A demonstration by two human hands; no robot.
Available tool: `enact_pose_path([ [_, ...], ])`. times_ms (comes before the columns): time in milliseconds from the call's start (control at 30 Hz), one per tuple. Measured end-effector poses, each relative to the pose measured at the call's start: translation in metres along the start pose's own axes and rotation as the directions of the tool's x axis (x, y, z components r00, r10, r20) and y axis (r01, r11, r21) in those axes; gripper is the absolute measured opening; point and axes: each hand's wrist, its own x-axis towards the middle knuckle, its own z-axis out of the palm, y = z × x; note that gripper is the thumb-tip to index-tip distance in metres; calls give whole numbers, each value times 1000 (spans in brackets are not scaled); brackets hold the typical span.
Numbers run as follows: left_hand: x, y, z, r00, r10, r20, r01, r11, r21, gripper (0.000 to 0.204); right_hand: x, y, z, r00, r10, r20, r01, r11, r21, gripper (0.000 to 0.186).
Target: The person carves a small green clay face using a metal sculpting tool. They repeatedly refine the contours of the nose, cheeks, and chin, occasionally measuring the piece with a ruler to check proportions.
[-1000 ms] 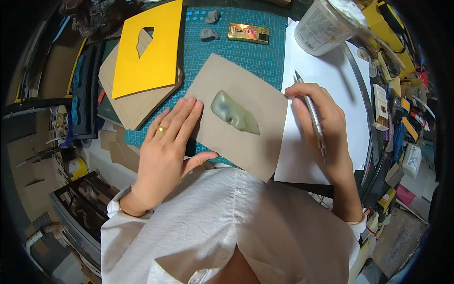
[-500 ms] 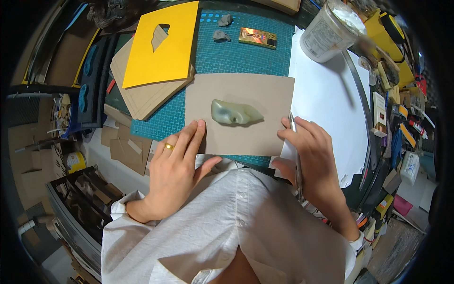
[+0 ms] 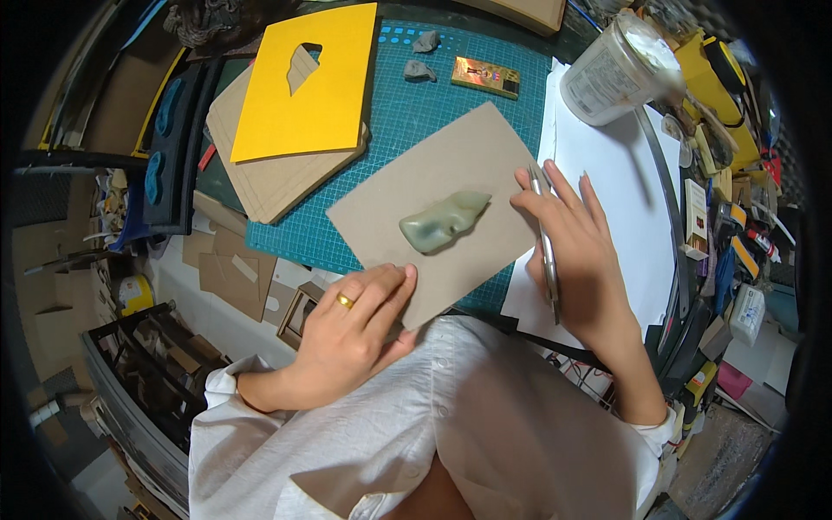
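Note:
A sheet of grey-brown cardboard (image 3: 390,204) lies tilted on the green cutting mat (image 3: 433,113), its near corner reaching past the mat's front edge. On it rests a smooth, pale green carved stone (image 3: 433,227) with a dark patch, its pointed end toward the upper right. My left hand (image 3: 360,325), wearing a gold ring, grips the cardboard's near-left edge, fingers on top and thumb low at the edge. In my right hand (image 3: 576,256) is a slim silver pen (image 3: 548,260), held between the fingers while the fingertips touch the sheet's right edge.
A yellow board with a cut-out (image 3: 260,113) lies on stacked cardboard (image 3: 277,195) at the left. Two grey lumps (image 3: 420,71) and a small gold box (image 3: 485,77) sit at the back. White paper (image 3: 620,191) and a white tub (image 3: 607,78) are at the right.
The cardboard has turned counterclockwise with the stone on it. My left hand has shifted right and down along its edge; my right hand, still with the pen, has risen slightly.

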Motion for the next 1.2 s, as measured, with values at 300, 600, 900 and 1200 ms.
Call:
enact_pose_path([
  [300,29,14,38,973,168,-156,-190,973,-133,41,30,14,7,995,-9,-101,11,1000,19,47],
  [600,47,2,23,917,370,-149,-398,818,-416,39,45,22,20,990,54,-131,-27,980,198,49],
  [900,69,-63,4,992,53,-116,-101,881,-462,77,40,25,23,957,224,-186,-73,802,592,30],
  [1200,83,-54,4,991,-31,131,64,965,-255,95,41,13,21,878,477,41,-186,261,947,14],
])
